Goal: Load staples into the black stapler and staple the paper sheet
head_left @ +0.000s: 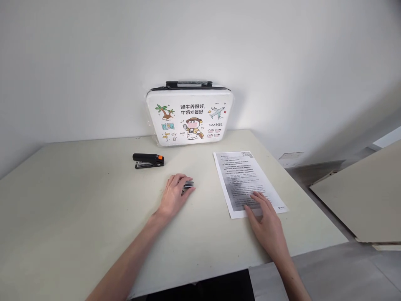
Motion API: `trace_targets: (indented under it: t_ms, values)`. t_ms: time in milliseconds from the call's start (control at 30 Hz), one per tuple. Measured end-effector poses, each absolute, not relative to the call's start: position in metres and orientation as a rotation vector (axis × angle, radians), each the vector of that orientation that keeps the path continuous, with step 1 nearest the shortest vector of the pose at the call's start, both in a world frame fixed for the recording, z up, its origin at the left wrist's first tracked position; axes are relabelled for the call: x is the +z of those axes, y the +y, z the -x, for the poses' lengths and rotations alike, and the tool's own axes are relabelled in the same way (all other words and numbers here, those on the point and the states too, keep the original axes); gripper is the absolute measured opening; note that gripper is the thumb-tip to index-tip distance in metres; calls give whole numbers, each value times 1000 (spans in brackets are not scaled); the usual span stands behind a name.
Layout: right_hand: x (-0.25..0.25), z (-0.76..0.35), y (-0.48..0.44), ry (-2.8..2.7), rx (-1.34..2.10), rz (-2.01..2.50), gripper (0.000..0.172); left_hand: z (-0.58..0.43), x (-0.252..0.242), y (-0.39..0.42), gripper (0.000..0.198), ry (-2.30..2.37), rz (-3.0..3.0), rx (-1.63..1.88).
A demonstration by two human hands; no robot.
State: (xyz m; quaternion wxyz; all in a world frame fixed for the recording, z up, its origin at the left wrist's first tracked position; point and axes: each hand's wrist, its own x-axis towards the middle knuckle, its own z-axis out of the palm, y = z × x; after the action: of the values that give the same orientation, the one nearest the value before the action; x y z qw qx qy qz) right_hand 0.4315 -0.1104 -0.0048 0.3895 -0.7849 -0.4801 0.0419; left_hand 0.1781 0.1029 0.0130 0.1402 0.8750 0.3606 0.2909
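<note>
My left hand (174, 195) rests on the table with thumb and fingers closed around a small silvery stack (188, 184) that looks like staple strips; part of it is hidden by the fingers. Behind and to the left of that hand lies a black stapler (148, 160) with an orange button. A printed sheet of paper (241, 171) lies flat at the right. Over its lower edge is my right hand (267, 221), thumb and fingers apart, with nothing gripped; the fingertips are at the paper, though I cannot tell how firmly they touch.
A white case (191, 98) with cartoon pictures and a black handle stands at the back of the pale table (78, 200), against the wall. Beyond the table's right edge are a wall socket plate (292, 155) and a pale panel (366, 192).
</note>
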Motion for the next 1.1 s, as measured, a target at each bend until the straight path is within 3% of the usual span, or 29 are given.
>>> trace_targets:
  t_ms: [467, 1100]
  values:
    - [-5, -435, -110, -1224, 100, 1996, 45, -181, 16, 163, 14, 1052, -2561, 774]
    - [-5, -434, -112, -1203, 89, 2015, 44, -110, 26, 142, 14, 1125, -2686, 830]
